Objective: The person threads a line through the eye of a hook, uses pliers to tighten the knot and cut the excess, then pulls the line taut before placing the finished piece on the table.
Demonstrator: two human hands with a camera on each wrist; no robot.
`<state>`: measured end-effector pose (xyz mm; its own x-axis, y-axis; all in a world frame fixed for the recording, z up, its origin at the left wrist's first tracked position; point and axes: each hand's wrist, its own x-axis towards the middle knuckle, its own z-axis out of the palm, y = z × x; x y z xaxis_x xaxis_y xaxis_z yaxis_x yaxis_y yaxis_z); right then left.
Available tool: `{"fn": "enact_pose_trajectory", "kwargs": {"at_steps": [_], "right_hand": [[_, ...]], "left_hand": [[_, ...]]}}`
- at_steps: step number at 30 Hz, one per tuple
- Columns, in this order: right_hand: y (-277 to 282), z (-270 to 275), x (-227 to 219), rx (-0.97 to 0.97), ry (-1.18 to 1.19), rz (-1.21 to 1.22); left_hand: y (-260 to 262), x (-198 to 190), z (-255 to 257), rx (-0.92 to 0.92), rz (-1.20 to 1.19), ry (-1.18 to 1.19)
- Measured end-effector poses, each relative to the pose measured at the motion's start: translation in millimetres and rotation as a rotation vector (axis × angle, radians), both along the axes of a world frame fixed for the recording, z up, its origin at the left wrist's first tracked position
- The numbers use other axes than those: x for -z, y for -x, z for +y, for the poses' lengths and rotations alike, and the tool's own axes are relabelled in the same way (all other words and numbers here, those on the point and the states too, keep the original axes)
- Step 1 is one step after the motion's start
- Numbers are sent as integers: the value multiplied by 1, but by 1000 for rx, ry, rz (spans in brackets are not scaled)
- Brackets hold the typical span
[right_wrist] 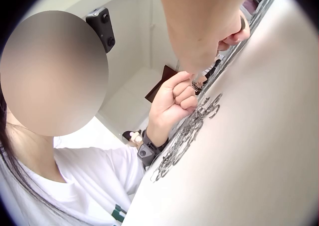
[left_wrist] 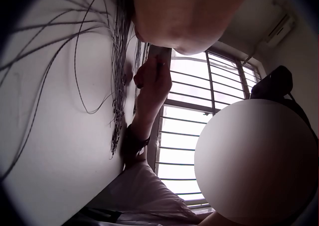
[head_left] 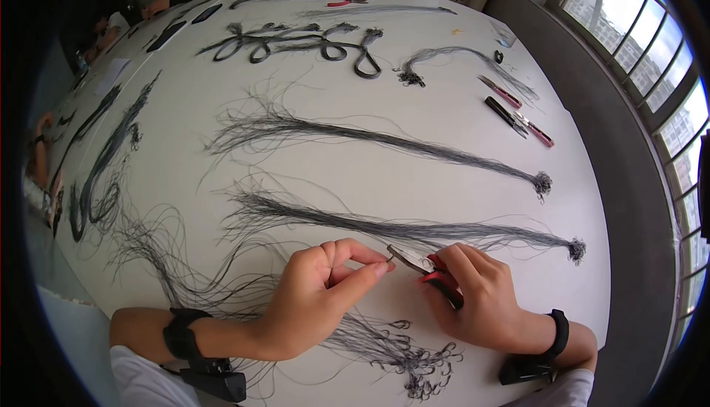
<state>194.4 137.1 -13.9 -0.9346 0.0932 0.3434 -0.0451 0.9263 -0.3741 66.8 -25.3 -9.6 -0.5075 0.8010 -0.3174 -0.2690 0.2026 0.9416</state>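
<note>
Left hand [head_left: 314, 300]: thumb and forefinger pressed together, pinching a small hook [head_left: 389, 261] at their tips; remaining fingers curled. Right hand [head_left: 481, 296]: fingers wrapped round the red handles of a pair of pliers [head_left: 425, 265], whose nose meets the hook just beyond the left fingertips. Both hands rest on a white counter [head_left: 444, 119]. A long bundle of black line [head_left: 384, 226] lies just beyond the fingers; a second bundle [head_left: 370, 137] lies farther off. A tangle of hooked lines [head_left: 414, 359] sits near the wrists. Spare pliers [head_left: 518, 115] lie well apart, toward the windows [head_left: 643, 30] on the right.
</note>
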Motion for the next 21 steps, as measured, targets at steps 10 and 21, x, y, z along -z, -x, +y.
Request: {"fn": "enact_pose_trajectory", "kwargs": {"at_steps": [10, 21], "right_hand": [[0, 2, -4, 37, 166, -74], [-1, 6, -6, 39, 232, -118]], "left_hand": [[-1, 2, 0, 106, -124, -39], [0, 6, -3, 208, -75, -98]]}}
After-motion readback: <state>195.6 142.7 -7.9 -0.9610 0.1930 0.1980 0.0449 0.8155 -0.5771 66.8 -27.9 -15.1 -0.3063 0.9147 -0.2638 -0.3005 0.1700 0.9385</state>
